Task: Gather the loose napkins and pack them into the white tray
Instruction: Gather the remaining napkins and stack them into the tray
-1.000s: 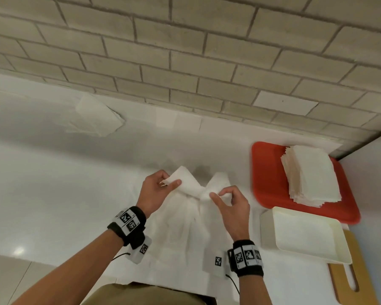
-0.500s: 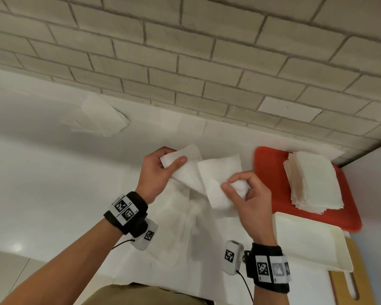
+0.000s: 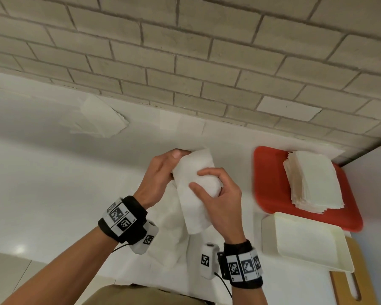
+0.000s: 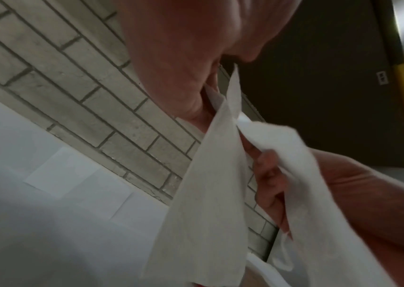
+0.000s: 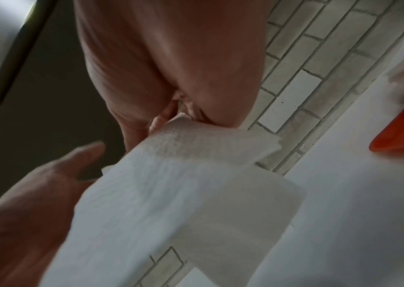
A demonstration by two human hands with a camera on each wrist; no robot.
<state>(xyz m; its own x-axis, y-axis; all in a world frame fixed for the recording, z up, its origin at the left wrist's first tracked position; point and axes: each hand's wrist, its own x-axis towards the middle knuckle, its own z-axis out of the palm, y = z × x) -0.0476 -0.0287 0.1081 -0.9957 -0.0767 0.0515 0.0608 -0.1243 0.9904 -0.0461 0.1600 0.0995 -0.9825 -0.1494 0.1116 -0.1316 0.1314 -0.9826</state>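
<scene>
A white napkin point(image 3: 194, 190) hangs folded between both hands above the white counter. My left hand point(image 3: 163, 172) grips its far left edge, thumb on top. My right hand point(image 3: 216, 190) pinches its right side with thumb and curled fingers. The left wrist view shows the napkin point(image 4: 210, 194) draped from that pinch, and the right wrist view shows the napkin point(image 5: 176, 194) hanging below the fingers. The white tray point(image 3: 306, 241) sits to the right, nothing in it. Another loose napkin point(image 3: 101, 119) lies far left by the wall. More spread napkin sheets point(image 3: 169, 230) lie under the hands.
A red tray point(image 3: 266, 177) holding a tall stack of napkins point(image 3: 312, 181) stands behind the white tray. A wooden board point(image 3: 359, 282) lies under the white tray at the right edge. A brick wall point(image 3: 185, 51) bounds the counter at the back.
The hands lifted the napkin from the sheets on the counter, brought its two halves together and closed toward each other, so it now hangs folded between them.
</scene>
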